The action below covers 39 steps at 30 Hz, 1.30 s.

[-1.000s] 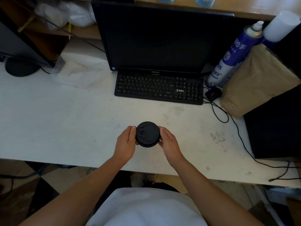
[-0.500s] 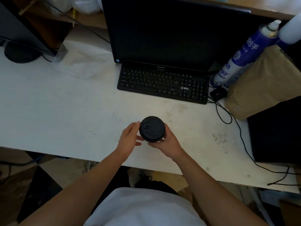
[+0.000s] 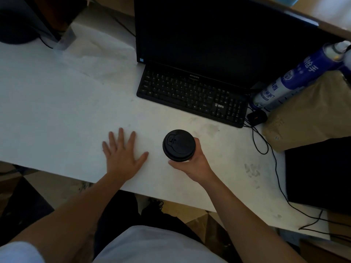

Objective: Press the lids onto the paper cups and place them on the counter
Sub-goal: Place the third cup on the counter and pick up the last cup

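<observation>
A paper cup with a round black lid point(image 3: 179, 145) on top stands upright over the white counter point(image 3: 57, 114), just in front of the keyboard. Seen from above, the lid hides the cup's body. My right hand point(image 3: 191, 166) wraps around the cup from the near right side. My left hand point(image 3: 123, 154) lies flat on the counter to the cup's left, fingers spread, a short gap away from the cup and holding nothing.
A black keyboard point(image 3: 191, 95) and a dark monitor point(image 3: 218, 35) stand behind the cup. At the right are a blue spray can point(image 3: 296, 78), a brown paper bag point(image 3: 311, 114), a black box point(image 3: 319, 173) and trailing black cables point(image 3: 273, 164).
My left hand let go of the lid, moved left and spread flat on the counter. My right hand keeps hold of the lidded cup.
</observation>
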Tool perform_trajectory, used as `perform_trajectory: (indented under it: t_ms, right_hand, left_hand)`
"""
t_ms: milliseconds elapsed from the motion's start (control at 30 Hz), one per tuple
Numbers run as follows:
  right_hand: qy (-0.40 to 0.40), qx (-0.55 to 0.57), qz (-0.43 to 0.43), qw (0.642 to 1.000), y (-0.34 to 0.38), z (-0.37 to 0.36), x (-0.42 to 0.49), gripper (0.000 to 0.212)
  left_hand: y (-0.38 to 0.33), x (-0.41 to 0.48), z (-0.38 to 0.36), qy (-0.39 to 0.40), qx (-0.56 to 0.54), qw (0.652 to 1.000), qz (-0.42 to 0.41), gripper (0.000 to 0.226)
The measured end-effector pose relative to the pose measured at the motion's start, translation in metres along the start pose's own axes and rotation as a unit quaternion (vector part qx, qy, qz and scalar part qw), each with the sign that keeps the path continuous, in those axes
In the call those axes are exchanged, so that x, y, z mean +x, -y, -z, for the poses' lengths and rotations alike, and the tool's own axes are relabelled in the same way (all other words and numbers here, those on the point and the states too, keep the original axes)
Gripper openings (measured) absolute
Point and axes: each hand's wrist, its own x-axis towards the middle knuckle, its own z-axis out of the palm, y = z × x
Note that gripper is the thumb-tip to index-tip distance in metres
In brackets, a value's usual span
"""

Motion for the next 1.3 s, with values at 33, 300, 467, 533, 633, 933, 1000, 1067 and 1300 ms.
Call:
perform_trajectory:
  t_ms: [33,300,467,533,633,933,1000,1067,1300]
  right_hand:
    - [-0.001,-0.008,-0.001,1.0,0.001,0.001,0.002,0.079]
    - [0.01,-0.144,0.011,0.99,0.032,0.022,0.009,0.078]
    - [0.047,-0.311,0.039,0.948,0.082,0.041,0.025,0.078]
    - [0.061,-0.396,0.054,0.914,0.106,0.049,0.03,0.079]
    - [0.063,-0.518,0.083,0.849,0.14,0.06,0.037,0.08]
    - [0.013,-0.873,0.157,0.462,0.204,0.052,0.035,0.08]
    - [0.003,-0.892,0.15,0.426,0.21,0.042,0.031,0.074]
    - [-0.019,-0.903,0.13,0.408,0.213,0.035,0.029,0.066]
    - [-0.057,-0.929,0.08,0.358,0.19,0.009,0.03,0.055]
  left_hand:
    - [0.002,0.001,-0.005,-0.005,0.02,1.0,-0.009,0.09]
    - [0.003,0.003,-0.013,-0.048,0.017,0.999,-0.004,0.085]
    - [0.003,0.003,-0.013,-0.048,0.005,0.999,-0.001,0.085]
    - [0.003,0.003,-0.012,-0.049,0.001,0.999,-0.002,0.084]
    - [0.004,0.002,-0.011,-0.057,-0.01,0.998,-0.005,0.084]
    - [0.005,0.001,-0.012,-0.064,-0.009,0.998,-0.01,0.084]
    - [0.005,0.001,-0.012,-0.068,-0.014,0.997,-0.012,0.084]
    - [0.005,0.002,-0.012,-0.072,-0.02,0.997,-0.015,0.083]
    - [0.006,0.001,-0.012,-0.076,-0.028,0.997,-0.018,0.082]
